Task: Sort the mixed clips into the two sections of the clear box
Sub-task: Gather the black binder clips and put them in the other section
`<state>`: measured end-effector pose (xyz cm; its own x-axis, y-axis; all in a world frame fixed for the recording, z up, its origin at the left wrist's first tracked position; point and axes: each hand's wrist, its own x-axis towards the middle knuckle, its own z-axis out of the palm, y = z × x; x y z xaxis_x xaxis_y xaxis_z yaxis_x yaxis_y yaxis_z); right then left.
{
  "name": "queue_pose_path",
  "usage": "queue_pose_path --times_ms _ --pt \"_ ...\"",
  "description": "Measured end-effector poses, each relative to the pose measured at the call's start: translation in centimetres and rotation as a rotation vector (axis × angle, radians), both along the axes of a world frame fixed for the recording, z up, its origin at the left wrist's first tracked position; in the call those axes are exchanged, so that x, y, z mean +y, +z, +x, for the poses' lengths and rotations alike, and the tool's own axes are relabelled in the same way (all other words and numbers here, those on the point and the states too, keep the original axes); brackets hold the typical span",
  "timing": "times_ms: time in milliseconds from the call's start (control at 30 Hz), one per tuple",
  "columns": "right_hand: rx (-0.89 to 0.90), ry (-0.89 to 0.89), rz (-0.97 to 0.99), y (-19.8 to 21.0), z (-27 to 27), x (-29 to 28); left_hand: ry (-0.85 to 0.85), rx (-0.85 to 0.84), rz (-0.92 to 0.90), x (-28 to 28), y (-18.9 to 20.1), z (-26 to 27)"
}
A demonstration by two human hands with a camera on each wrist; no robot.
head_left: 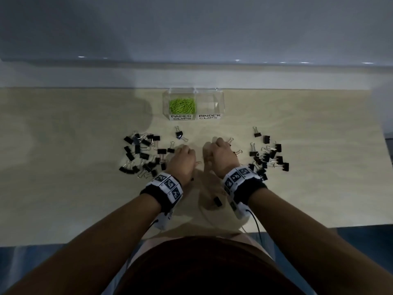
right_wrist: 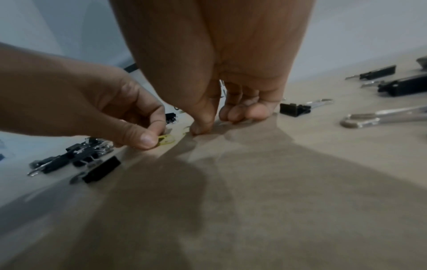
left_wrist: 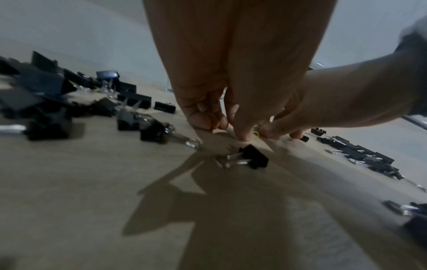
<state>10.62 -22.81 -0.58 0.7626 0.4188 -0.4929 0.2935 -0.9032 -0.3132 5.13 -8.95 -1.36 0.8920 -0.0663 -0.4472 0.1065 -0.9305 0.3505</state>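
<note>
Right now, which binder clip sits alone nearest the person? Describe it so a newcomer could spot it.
Start at the clear box at the table's far edge and come straight back past both hands. Between the two wristbands lies the lone binder clip. Unlike the clips heaped left and right, it has no neighbours and lies closest to the person.
</note>
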Motion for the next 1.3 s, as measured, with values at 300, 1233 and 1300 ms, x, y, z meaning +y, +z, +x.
queue_pose_path --times_ms 300,1233,1300 --pt "-0.186 -0.122 0.309 5.0 5.4 6.6 0.42 -0.419 -0.195 5.7 6.1 7.0" --pt "-0.03 -0.432 0.292 0.0 5.1 -15.4 -0.133 -0.09 -0.179 -10.8 1.2 6.5" --pt "-0.024 -0.41 0.313 0.0 4.1 -13.8 -0.097 -0.113 -0.19 -10.4 1.0 6.1"
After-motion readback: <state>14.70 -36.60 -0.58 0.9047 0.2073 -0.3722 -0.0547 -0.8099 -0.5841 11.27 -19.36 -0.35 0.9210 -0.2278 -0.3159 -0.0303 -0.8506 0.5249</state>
